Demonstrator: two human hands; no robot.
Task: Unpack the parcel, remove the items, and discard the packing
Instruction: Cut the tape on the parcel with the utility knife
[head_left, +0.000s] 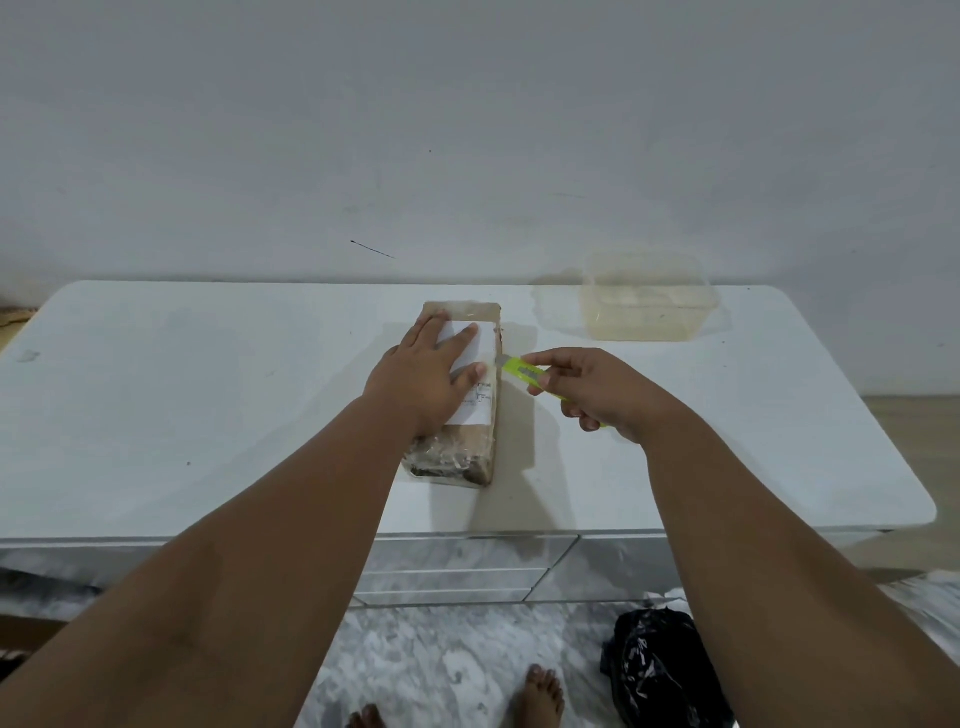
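I am pinning the parcel (467, 441) down at the middle of the white table (208, 389), my left hand (431, 374) lying spread, fingers straight, over its label, while my right hand (597, 389) is curling round a green knife (522, 370) with its blade at the parcel's right edge. The taped brown carton is looking stiff and light, its film wrap likely slick, so I am judging a palm-down press the surest hold. A clear tub (644, 306) is sitting well apart; a black bag (660, 670) is lying on the floor.
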